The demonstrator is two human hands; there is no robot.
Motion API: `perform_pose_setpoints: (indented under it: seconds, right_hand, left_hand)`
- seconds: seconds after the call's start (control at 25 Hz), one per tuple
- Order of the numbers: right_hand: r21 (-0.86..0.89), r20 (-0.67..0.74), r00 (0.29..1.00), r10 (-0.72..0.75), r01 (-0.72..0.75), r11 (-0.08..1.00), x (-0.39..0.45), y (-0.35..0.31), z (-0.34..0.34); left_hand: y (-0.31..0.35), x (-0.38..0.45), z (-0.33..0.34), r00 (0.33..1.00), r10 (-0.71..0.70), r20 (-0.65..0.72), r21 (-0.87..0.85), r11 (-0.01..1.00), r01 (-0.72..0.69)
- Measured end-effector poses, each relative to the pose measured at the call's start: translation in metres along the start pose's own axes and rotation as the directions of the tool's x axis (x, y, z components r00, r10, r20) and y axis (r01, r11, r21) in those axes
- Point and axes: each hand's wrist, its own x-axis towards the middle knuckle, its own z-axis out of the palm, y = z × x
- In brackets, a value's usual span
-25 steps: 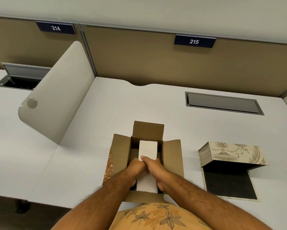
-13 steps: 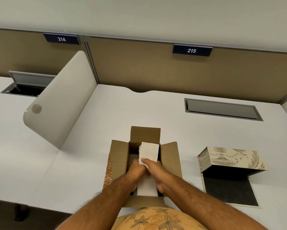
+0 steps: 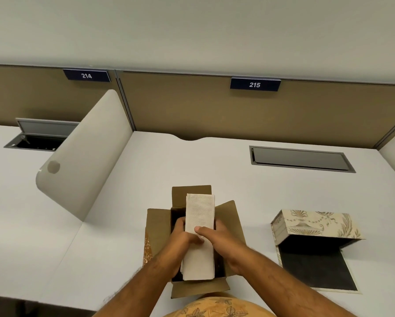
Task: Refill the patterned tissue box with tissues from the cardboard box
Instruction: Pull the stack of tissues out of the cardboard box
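Note:
An open brown cardboard box (image 3: 231, 216) sits on the white desk right in front of me, its flaps spread out. A white stack of tissues (image 3: 200, 213) stands partly raised out of it, its far end above the rear flap. My left hand (image 3: 182, 239) grips the stack's left side and my right hand (image 3: 219, 239) grips its right side, thumb on top. To the right stands the patterned tissue box (image 3: 315, 225), cream with an urn print, tipped open over its flat dark base (image 3: 317, 271).
A curved cream divider panel (image 3: 86, 156) rises at the left. A closed cable hatch (image 3: 299, 159) is set into the desk at the back right, and an open one (image 3: 41, 136) lies on the neighbouring desk. Brown partition walls stand behind.
Both hands have lifted the tissue stack higher out of the cardboard box, so its far end now covers the rear flap. The patterned box has not moved.

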Motion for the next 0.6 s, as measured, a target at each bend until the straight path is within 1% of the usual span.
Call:
perform_pose_setpoints:
  seconds: [0.08,0.2,0.28,0.36,0.52,0.6]
  right_hand:
    - [-0.010,-0.078,0.995,-0.059,0.059,0.998,-0.005,-0.009,-0.001]
    - [-0.011,-0.193,0.969,-0.153,0.154,0.988,-0.014,-0.029,-0.005]
    - [-0.003,-0.238,0.948,-0.210,0.215,0.977,-0.021,-0.040,-0.009]
    - [0.032,-0.253,0.936,-0.246,0.262,0.964,-0.027,-0.045,-0.012]
    - [0.116,-0.294,0.920,-0.259,0.304,0.946,-0.036,-0.048,-0.020]
    - [0.237,-0.333,0.920,-0.207,0.294,0.926,-0.042,-0.049,-0.028]
  left_hand:
    - [0.011,-0.010,0.002,0.998,0.054,0.035,-0.008,0.999,-0.054]
    - [0.028,-0.019,0.000,0.990,0.090,0.104,-0.036,0.996,-0.087]
    - [0.037,-0.024,-0.002,0.979,0.109,0.170,0.001,0.994,-0.111]
    - [0.047,-0.029,-0.004,0.965,0.123,0.231,0.069,0.987,-0.143]
    - [0.061,-0.035,-0.009,0.914,0.118,0.388,0.148,0.971,-0.188]
    - [0.068,-0.037,-0.008,0.885,0.082,0.458,0.180,0.967,-0.182]
